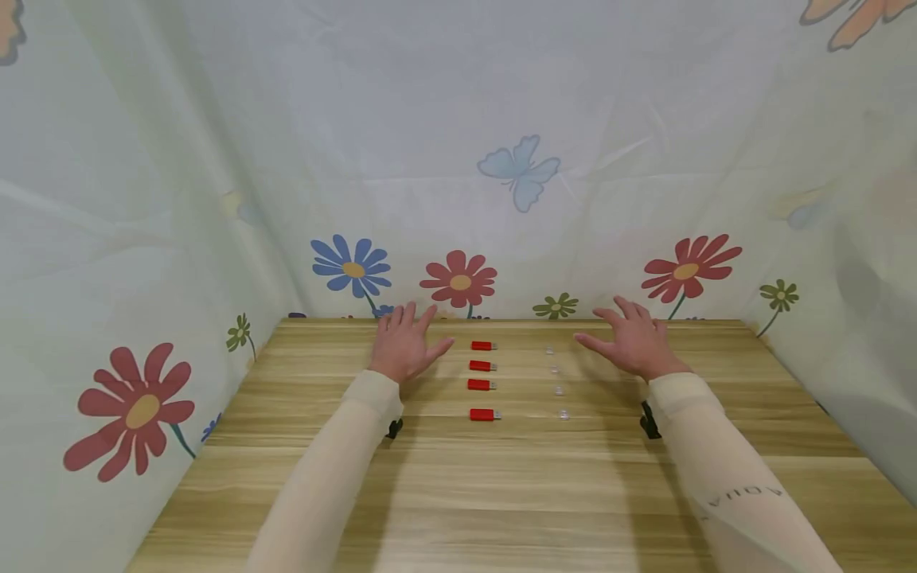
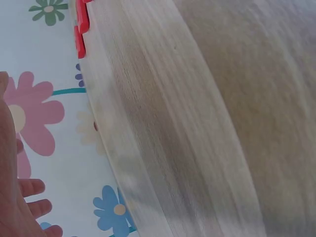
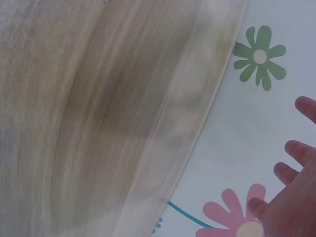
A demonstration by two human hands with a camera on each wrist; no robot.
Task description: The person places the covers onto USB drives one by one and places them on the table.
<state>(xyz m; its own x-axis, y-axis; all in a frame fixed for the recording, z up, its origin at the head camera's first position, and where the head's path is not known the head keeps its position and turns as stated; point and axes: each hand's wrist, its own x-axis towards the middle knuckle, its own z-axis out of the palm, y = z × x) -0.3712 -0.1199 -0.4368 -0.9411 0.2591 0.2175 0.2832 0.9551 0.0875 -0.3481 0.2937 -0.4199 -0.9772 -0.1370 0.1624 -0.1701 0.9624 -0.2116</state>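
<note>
Red USB sticks [image 1: 479,385] lie near barely visible clear pieces [image 1: 563,415]; left hand [image 1: 404,344] and right hand [image 1: 634,342], grip apart.

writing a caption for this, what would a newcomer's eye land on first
Probably the four red USB sticks, lined up in a column on the wooden table between the left hand and the right hand. Next, perhaps, the large printed flowers on the pale cloth beyond the table's far edge.
</note>
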